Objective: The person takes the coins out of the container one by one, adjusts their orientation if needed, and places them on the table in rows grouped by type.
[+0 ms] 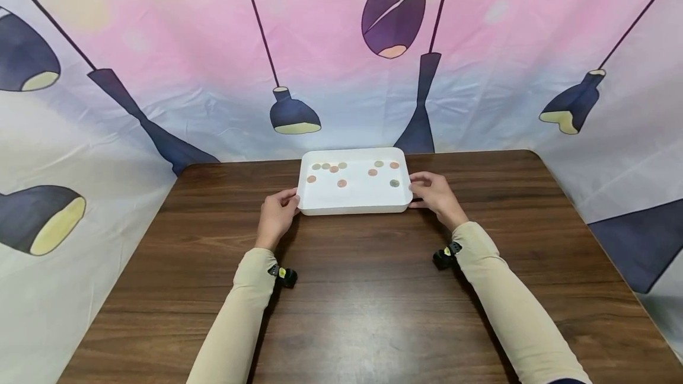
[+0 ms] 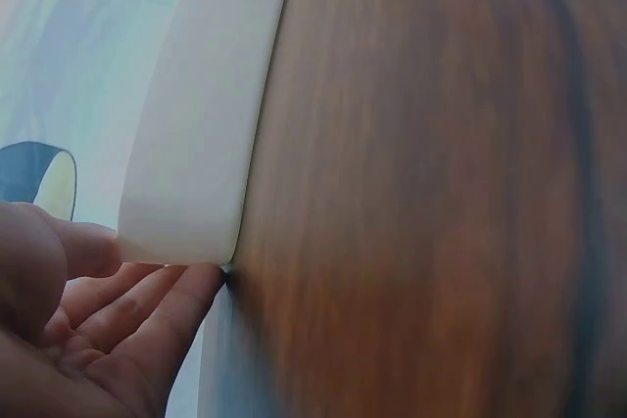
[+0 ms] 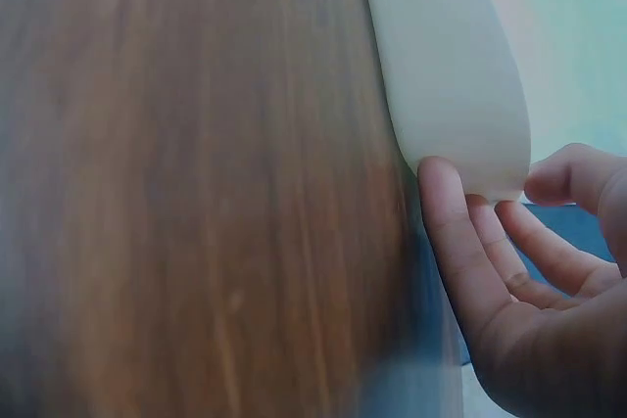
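Printed backdrop point(image 1: 341, 64) and table point(image 1: 363, 301) suggest a makeshift studio.

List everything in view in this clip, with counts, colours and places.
Table: one, brown wood grain, across the centre and foreground
Tray: one, white, at the table's far side
Discs: ten, five reddish and five grey-green, in the tray
Backdrop: one, pastel pink, blue and white, behind the table
Lamps: several, mostly dark blue, printed on the backdrop
Wrist cameras: two, mostly black, one at each wrist
Sleeves: two, beige, one on each arm
Left grip: one, bare, holding the tray's left end
Right grip: one, bare, holding its right end
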The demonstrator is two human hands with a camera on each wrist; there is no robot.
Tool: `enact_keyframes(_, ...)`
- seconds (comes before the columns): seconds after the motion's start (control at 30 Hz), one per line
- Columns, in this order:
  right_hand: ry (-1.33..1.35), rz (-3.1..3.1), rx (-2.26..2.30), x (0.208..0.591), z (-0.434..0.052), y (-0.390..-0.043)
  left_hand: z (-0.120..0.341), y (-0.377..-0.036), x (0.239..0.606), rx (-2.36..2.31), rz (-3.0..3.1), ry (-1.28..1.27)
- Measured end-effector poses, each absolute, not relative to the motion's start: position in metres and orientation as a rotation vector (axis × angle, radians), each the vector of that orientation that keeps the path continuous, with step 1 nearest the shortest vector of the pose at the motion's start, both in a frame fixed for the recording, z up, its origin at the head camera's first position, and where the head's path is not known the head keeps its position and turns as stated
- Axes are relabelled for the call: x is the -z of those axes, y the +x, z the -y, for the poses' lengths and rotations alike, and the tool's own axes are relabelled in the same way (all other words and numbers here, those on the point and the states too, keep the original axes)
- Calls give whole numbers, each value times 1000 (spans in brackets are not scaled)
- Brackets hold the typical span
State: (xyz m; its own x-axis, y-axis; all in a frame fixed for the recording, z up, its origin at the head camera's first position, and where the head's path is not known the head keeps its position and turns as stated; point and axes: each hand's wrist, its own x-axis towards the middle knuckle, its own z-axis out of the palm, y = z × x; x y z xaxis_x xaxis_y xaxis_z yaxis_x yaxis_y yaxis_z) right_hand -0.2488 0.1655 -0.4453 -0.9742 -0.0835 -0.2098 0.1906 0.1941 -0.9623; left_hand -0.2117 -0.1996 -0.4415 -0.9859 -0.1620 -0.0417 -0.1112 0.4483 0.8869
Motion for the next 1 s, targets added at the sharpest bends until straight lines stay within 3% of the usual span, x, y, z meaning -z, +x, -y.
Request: enact_keyframes(1.0, 268, -2182, 1931, 447, -212, -241, 153, -218, 454, 1793, 2501, 274)
